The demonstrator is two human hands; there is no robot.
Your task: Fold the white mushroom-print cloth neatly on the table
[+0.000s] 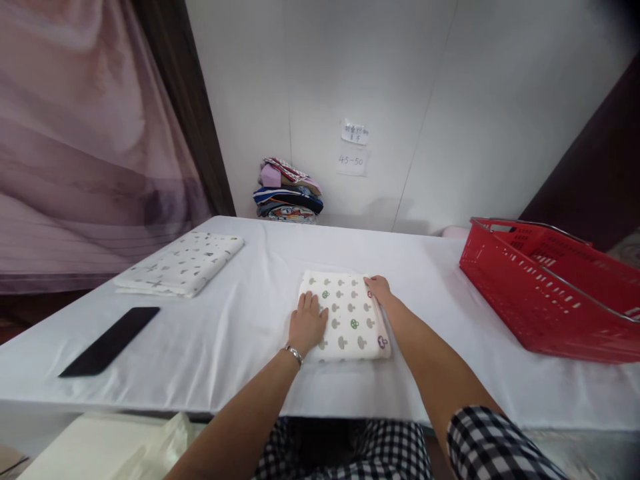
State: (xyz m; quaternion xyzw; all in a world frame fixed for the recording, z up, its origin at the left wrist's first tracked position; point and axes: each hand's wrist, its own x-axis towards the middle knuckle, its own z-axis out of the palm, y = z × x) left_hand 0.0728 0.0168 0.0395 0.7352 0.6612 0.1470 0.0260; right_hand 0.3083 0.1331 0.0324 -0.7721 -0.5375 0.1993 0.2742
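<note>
A folded white cloth (353,308) printed with grey, green and purple mushrooms lies on the white-covered table in front of me. My left hand (307,323) rests flat on its left part, fingers spread. At the far right corner, my right hand (379,288) holds the cloth's edge, with its fingers bent over the top and the underside hidden. To the left is another folded white cloth (183,263) with small dark prints, apart from both hands.
A black flat slab (111,341) lies on the table (240,347) at the left. A red plastic basket (520,293) with metal handles stands at the right. Beyond the far edge, a stack of folded fabrics (289,193) leans near the wall.
</note>
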